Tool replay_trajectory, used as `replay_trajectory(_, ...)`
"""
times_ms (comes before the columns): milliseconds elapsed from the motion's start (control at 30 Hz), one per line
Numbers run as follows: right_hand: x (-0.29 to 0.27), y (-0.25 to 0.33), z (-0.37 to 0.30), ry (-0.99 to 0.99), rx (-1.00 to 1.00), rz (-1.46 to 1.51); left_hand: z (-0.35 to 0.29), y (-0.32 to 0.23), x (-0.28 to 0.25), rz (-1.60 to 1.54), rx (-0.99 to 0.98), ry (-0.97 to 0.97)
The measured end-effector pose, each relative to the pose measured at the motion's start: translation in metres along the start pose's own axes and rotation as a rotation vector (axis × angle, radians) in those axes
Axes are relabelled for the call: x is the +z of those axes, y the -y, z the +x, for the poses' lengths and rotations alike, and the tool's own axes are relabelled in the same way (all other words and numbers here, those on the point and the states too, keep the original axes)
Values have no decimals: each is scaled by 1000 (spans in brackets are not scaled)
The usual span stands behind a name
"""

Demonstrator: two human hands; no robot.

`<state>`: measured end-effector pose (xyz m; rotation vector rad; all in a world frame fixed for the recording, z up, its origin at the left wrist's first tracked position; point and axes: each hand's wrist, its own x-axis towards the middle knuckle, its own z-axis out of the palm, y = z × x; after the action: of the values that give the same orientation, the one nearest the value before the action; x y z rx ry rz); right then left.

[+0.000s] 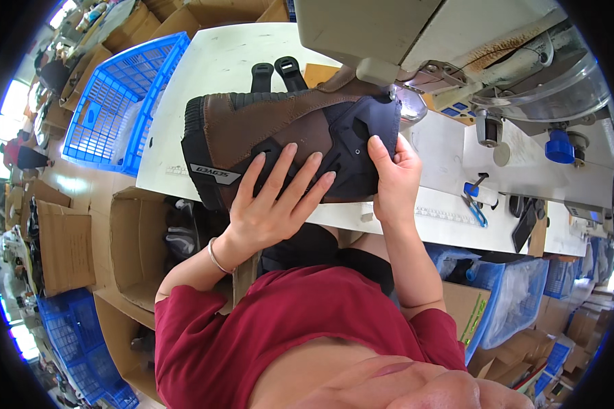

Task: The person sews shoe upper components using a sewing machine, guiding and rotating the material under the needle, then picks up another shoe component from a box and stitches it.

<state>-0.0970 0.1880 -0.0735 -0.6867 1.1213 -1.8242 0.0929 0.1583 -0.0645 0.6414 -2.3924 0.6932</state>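
Note:
A brown and black boot upper (273,129) lies on its side across the white sewing table (211,58). Two black straps with slotted ends (290,73) stick out beyond its far side. My left hand (269,198) rests on the near side of the upper, its fingers spread over the brown and black panels. At the right end, my right hand (397,178) grips the black collar edge, thumb on top and fingers partly hidden behind. That edge sits right at the needle area of the sewing machine (365,34), beside a small lit lamp (412,105).
A blue plastic basket (126,102) stands left of the table. Below it, an open carton (140,238) holds dark items. Blue-handled snips (476,210) and a dark phone (523,226) lie at the right. A lined blue crate (512,293) stands lower right.

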Motion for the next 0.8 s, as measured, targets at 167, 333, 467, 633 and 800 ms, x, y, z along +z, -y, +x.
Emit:
replay_trajectory(167, -3, 3, 0, 26, 13, 25, 2, -7, -8, 20, 19, 24)
replay_trajectory(333, -3, 4, 0, 39, 10, 26, 3, -10, -9, 13, -16, 34)
replay_trajectory(467, -3, 4, 0, 24, 8, 3, 3, -10, -8, 10, -21, 30)
replay_trajectory(633, -3, 5, 1, 29, 8, 9, 6, -9, -9, 22, -9, 26)
replay_trajectory(800, -1, 7, 5, 34, 9, 22, 9, -5, -6, 28, -9, 1)
